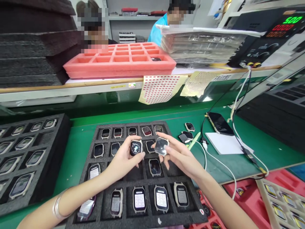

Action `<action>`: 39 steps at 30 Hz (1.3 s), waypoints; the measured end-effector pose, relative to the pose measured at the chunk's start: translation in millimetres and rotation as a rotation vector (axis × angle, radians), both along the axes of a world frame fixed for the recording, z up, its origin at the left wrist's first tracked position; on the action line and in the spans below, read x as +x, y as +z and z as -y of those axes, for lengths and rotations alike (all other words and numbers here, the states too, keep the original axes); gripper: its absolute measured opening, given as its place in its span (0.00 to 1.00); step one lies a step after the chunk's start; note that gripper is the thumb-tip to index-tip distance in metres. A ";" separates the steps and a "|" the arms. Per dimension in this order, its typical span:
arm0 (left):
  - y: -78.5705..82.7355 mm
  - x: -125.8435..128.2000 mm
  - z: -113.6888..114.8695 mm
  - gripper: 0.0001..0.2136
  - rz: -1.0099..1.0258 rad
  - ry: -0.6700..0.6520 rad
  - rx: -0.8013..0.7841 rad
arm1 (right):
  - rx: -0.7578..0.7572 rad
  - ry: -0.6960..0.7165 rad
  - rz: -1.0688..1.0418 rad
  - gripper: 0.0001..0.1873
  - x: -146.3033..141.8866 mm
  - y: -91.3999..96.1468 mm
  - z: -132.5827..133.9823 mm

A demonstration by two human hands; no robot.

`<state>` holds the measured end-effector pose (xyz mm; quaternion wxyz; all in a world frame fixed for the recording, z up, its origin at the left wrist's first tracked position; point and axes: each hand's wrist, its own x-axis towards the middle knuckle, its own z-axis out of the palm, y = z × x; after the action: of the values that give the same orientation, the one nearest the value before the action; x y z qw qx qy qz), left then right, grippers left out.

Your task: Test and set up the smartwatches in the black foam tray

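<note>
My left hand (128, 152) is closed around a smartwatch (136, 147) whose lit screen shows a watch face. Beside it, my right hand (178, 151) grips a second smartwatch (160, 146) by its edges; that screen is dark and glossy. Both hands hover above a black foam tray (131, 218) divided into square compartments. Several strapless watches lie in it. In the front row, a watch (139, 199) and its neighbour (161, 198) show bright white screens, while most of those in the back rows are dark.
Another black foam tray (62, 140) of watches stands at the left. Loose watches (189, 127), a green pen (194, 140), white cables (221, 152), a phone (220, 123) and white paper (222, 144) lie at the right. A pink foam tray (119, 70) rests on the shelf; two people sit beyond.
</note>
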<state>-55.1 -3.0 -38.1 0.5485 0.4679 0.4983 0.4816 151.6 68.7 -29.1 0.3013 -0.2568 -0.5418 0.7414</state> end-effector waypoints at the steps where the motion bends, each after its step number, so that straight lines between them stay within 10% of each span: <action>1: -0.5 0.5 -2.2 0.20 -0.010 0.003 0.018 | 0.008 -0.002 0.009 0.24 -1.0 -0.5 0.6; 10: -23.2 2.0 3.1 0.17 -0.086 -0.051 -0.010 | -0.004 0.083 0.018 0.26 -0.5 -15.3 10.5; 22: -24.2 4.5 5.4 0.15 -0.090 -0.055 0.023 | -0.159 0.078 -0.058 0.25 -0.6 -20.3 13.8; 39: -14.6 2.4 9.7 0.13 -0.242 -0.104 0.115 | 0.012 0.064 0.003 0.21 3.8 -21.3 14.1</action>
<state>-52.7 -12.7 -52.7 0.4809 0.5782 0.5077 0.4203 155.4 54.6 -50.4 0.2782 -0.2385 -0.5546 0.7471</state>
